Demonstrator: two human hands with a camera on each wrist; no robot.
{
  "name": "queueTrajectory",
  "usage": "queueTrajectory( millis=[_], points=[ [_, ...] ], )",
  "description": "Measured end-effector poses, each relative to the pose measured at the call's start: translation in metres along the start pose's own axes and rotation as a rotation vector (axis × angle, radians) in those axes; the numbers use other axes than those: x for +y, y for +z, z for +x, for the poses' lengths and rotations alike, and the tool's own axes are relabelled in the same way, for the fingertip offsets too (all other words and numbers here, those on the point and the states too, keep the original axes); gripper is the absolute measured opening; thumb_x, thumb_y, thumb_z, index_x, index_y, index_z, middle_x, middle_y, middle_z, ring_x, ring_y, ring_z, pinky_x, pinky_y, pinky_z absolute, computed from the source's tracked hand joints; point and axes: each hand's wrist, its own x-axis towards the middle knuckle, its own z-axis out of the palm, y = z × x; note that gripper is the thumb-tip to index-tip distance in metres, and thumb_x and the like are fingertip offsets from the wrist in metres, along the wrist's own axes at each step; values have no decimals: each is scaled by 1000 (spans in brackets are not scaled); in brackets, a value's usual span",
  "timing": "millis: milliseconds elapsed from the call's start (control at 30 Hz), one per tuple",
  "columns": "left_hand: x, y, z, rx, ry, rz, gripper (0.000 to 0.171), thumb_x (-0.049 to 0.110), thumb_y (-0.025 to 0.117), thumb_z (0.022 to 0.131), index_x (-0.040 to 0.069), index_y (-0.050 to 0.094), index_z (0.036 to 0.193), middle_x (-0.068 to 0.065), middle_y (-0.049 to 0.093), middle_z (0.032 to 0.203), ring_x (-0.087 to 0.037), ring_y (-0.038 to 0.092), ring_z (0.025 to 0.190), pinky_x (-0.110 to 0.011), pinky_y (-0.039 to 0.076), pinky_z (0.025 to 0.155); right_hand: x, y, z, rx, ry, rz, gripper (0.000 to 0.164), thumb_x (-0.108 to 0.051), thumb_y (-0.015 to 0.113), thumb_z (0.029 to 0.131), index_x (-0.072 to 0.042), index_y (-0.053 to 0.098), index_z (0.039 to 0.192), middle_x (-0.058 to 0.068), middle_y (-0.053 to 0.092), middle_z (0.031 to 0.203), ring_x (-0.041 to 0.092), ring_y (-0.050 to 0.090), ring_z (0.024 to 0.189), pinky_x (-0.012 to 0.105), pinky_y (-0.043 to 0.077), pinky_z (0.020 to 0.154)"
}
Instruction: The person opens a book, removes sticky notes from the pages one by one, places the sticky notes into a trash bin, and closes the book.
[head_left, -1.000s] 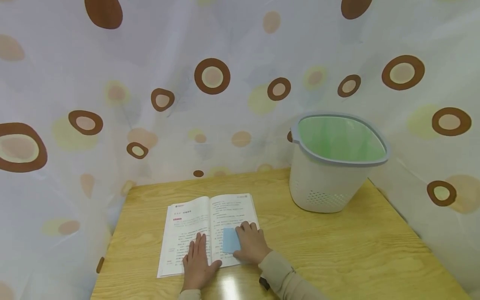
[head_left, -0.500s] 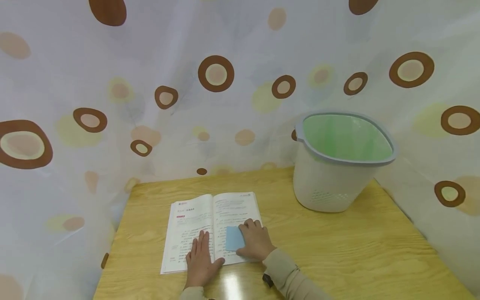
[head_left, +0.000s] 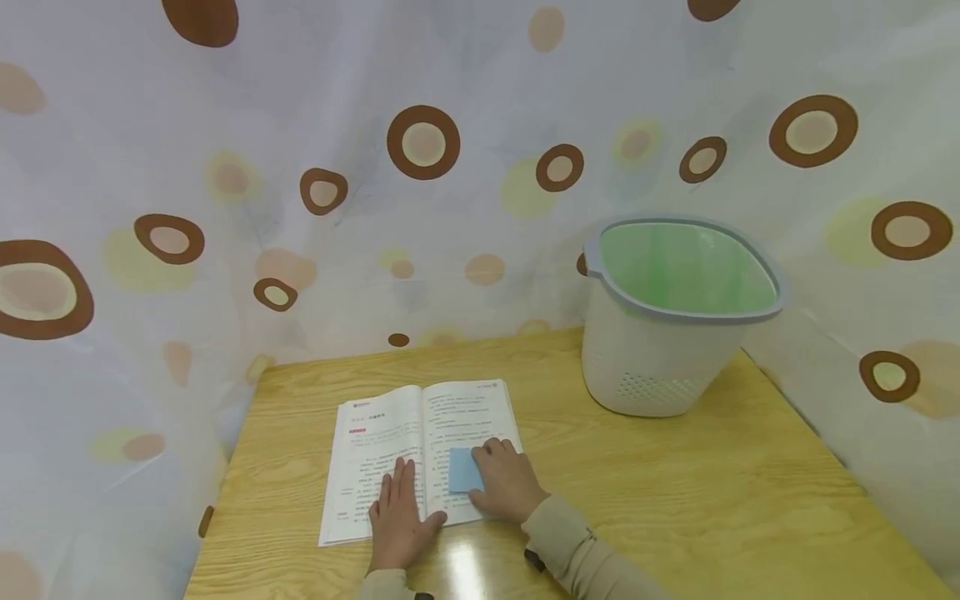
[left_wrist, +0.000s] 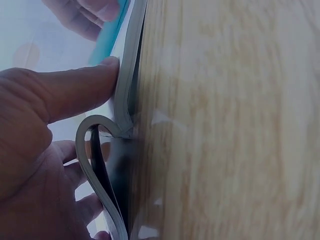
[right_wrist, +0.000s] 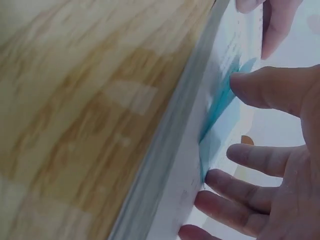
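An open book [head_left: 461, 408] with printed pages lies on the wooden table. My left hand [head_left: 397, 521] rests flat on its left page, fingers stretched upward. In the left wrist view the left thumb [left_wrist: 82, 90] reaches across the fold onto the right page. On that right page is a light blue square of paper, like a sticky note [head_left: 461, 471]. My right hand [head_left: 510, 483] holds it by its right side, thumb at the lower corner and fingers at the upper one. The right wrist view shows the thumb against the note [right_wrist: 220, 107]; part of it is hidden under the hand.
A tall white basket [head_left: 637, 354] with a grey-blue rim and green inside stands at the back right of the wooden table [head_left: 675, 517]. Behind and beside the table hangs a pale curtain [head_left: 465, 67] with brown ring patterns.
The head view has shifted slightly back and forth. Both hands, the book and the blue note keep nearly the same places relative to each other.
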Motion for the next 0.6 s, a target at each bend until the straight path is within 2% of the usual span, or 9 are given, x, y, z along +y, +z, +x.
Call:
queueTrajectory(
  millis=[233,367,467,533,600],
  points=[
    [-3,1,0,-9,2,3,96,29,79,79,3,27,155,-20,19,165,-49,16,150,-74,14,116,-1,-9,-4,21,-15,52,39,-24,63,90,-2,65,123,13,69,120,28,64,106,42,57,90],
    [-4,3,0,-8,7,6,96,29,79,79,2,27,155,-20,19,165,-50,16,150,-74,15,115,2,-7,-5,48,-34,58,22,-17,59,92,-3,70,105,11,72,114,24,66,93,35,57,77],
    [-4,4,1,-9,6,3,96,29,79,79,2,26,155,-20,19,165,-50,16,150,-73,14,115,7,-4,-5,88,-54,75,13,-13,59,91,-6,67,85,10,74,97,18,59,72,27,49,59],
    [-4,5,1,-10,6,-1,96,29,78,79,3,26,155,-20,18,165,-50,16,150,-73,14,115,10,-2,-6,119,-62,95,17,-12,60,90,-8,62,74,8,73,88,13,51,64,22,42,54],
    [-4,4,0,-9,7,-8,96,28,78,79,3,26,155,-20,18,165,-50,16,150,-73,15,115,11,0,-6,133,-63,124,23,-10,60,90,-12,56,67,4,66,75,9,40,58,19,34,49]
  ],
)
